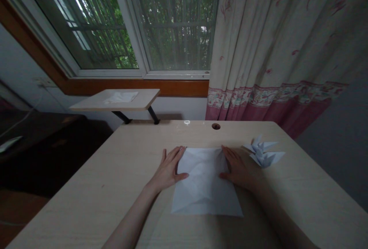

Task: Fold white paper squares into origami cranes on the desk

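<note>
A creased sheet of white paper [205, 182] lies flat on the pale wood desk [115, 187]. My left hand [169, 168] rests on the sheet's left edge, fingers spread and thumb lying across the paper. My right hand [238, 168] presses flat on the right edge in the same way. Just beyond my right hand sits a folded white paper crane [263, 153], apart from the sheet and not touched by either hand.
A small wooden side table [115, 100] with a white paper on it stands behind the desk, below a window [175, 23]. A patterned curtain [273, 49] hangs at the right. A dark cabinet [37, 138] fills the left. The desk has a round cable hole [216, 126] near its far edge.
</note>
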{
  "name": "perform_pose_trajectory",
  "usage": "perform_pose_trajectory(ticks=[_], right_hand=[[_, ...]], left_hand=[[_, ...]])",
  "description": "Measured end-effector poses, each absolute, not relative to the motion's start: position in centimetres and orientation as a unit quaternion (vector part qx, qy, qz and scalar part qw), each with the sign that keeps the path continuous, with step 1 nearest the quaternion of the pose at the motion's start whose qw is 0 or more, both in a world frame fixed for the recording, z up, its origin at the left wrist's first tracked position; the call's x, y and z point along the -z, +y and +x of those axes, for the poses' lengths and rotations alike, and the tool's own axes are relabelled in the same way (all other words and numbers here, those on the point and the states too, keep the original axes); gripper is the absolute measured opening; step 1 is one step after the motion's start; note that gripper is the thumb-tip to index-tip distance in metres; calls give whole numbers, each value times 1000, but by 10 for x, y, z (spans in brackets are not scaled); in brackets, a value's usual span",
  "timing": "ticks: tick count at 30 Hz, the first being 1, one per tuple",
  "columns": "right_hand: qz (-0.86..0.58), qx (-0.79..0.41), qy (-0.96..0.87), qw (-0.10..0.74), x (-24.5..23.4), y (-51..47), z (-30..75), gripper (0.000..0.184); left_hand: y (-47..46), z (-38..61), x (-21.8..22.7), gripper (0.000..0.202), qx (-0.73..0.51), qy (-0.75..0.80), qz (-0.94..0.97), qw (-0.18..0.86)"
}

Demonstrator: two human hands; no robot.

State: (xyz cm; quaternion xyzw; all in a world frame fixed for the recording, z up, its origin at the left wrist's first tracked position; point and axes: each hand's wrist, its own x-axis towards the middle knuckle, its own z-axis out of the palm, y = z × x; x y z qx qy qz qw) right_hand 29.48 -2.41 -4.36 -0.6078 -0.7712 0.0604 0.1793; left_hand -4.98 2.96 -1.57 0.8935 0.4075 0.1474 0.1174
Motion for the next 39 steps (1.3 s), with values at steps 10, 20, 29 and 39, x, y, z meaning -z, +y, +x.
perform_pose_trajectory(ticks=[10,20,29,39], right_hand=[[-604,-18,-767,219,45,-24,289,97],[-579,22,-775,254,52,-17,289,104],[-601,-76,-750,266,48,-18,280,109],[-573,-6,-752,326,62,-9,281,104]], left_hand=[[32,-48,18,94,-200,391,892,108],[36,-46,22,87,-252,385,879,125],[28,-39,21,74,-313,357,839,265],[32,-39,25,69,-345,357,839,222]])
